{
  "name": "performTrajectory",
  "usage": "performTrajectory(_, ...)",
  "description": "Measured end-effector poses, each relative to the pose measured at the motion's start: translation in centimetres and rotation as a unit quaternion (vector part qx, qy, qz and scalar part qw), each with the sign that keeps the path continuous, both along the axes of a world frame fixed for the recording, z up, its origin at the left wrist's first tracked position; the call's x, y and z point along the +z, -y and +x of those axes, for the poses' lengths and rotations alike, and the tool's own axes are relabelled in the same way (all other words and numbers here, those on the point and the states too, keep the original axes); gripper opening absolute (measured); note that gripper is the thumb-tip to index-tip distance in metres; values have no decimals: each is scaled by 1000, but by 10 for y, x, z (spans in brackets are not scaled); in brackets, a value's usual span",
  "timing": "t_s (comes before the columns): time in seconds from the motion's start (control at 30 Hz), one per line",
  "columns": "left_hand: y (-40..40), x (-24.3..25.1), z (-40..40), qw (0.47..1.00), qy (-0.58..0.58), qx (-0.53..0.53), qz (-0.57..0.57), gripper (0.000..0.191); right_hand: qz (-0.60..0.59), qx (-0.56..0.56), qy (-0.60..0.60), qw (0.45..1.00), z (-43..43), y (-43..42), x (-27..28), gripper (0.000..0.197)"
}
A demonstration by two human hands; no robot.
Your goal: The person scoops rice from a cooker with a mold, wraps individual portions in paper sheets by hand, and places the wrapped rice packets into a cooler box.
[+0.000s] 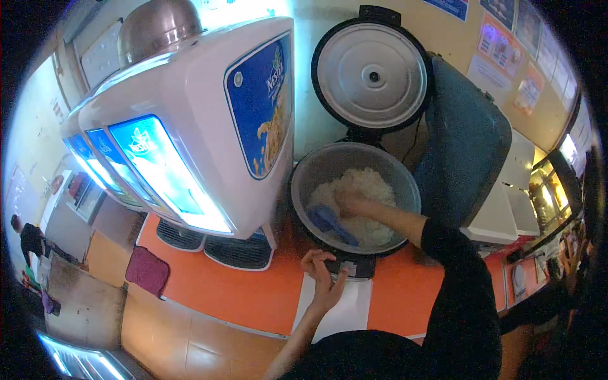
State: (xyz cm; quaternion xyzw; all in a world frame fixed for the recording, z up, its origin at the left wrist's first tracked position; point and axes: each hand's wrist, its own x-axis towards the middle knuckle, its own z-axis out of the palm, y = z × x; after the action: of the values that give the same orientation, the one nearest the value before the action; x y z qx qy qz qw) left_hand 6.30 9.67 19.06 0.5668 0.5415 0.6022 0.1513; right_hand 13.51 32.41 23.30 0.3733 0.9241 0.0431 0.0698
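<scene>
A large rice cooker with its lid (372, 76) raised stands on the orange counter in front of me. White cooked rice (375, 183) lies in its metal inner pot (304, 166). My right hand (352, 200) reaches into the pot over the rice; its fingers are blurred, and whether they hold anything does not show. Just below that hand, a blue plastic rice paddle (332, 224) lies in the pot. Outside the pot, my left hand (324, 280) is at the cooker's front latch (349, 268), fingers apart and holding nothing.
A white drink dispenser (190, 95) with black drip trays (242, 249) stands close on the left, a metal bowl (159, 28) on top. A maroon cloth (148, 270) lies at the counter edge. A blue-grey container (463, 137) stands right of the cooker. A person (31, 242) is far left.
</scene>
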Motion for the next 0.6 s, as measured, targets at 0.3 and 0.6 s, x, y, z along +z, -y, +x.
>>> performTrajectory(0.3, 2, 5, -3, 1000, 20, 2, -16, 42, -20, -8, -11, 1000, -28, -5, -48, 40)
performTrajectory(0.6, 1, -8, -2, 1000, 0, -9, -24, 40, 121, -43, -136, 982, -26, -46, -59, 17)
